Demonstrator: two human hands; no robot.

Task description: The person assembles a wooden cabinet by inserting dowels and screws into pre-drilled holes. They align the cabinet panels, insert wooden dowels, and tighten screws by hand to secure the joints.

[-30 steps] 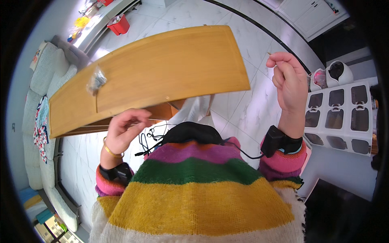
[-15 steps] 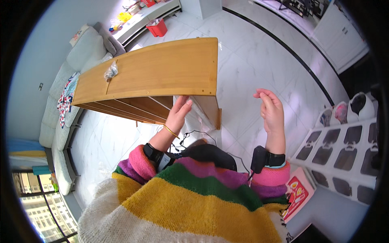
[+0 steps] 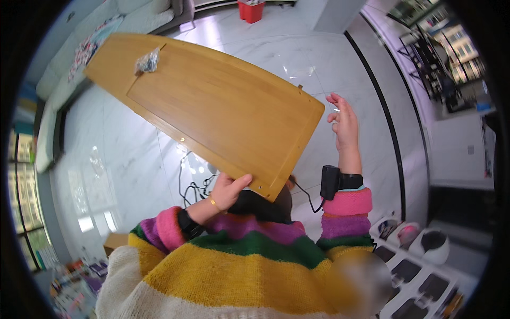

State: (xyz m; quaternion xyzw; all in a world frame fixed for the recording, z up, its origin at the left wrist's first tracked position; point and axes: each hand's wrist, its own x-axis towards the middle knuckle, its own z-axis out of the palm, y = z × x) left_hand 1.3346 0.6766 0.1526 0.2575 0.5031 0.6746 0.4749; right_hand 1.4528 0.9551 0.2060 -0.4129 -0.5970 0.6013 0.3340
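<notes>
A long wooden cabinet (image 3: 218,111) shows its light brown panel on top, running from the far left toward me. My left hand (image 3: 227,190) grips its near edge, thumb over the panel and fingers underneath, mostly hidden. My right hand (image 3: 344,119) is raised just beyond the right corner with its fingers apart and loosely bent. It holds nothing, and a small gap shows between it and the wood. On the panel's far left part lies a small clear plastic bag (image 3: 147,61) with dark bits inside. A small peg (image 3: 300,86) sticks up at the far edge.
A light grey sofa (image 3: 58,80) lines the left wall. Black cables (image 3: 197,187) lie on the marble tile floor (image 3: 117,165) near my left hand. A red bin (image 3: 251,11) stands at the far side. White storage bins (image 3: 427,247) are at the lower right.
The cabinet has turned, its right end swinging toward me, and its slatted inside is out of sight. My left hand has closed on the edge. The view has shifted to the right.
</notes>
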